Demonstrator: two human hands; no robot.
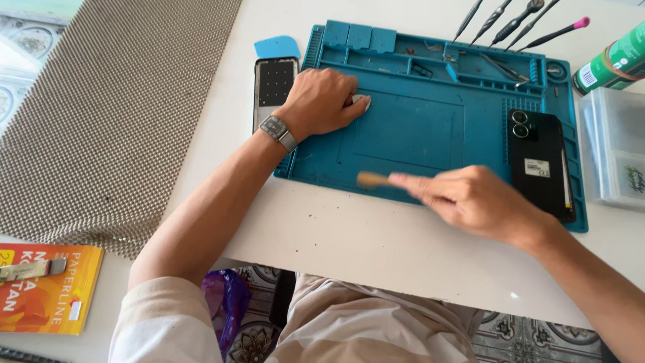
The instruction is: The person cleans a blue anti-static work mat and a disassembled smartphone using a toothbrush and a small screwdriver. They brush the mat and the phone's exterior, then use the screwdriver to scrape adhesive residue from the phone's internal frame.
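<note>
While hands (322,101) (left) press mat (403,134) — brush (373,179)

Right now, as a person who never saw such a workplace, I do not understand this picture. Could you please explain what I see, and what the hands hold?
The one picture comes from a camera worn on the person's head, looking down at their own bare hands. On the white table lies a blue work mat with small trays. The left hand, with a wristwatch, presses on the mat over a small pale object, mostly hidden. The right hand holds a blurred tan stick-like tool. A black phone lies camera-side up on the mat; thin tools lie above it.
</note>
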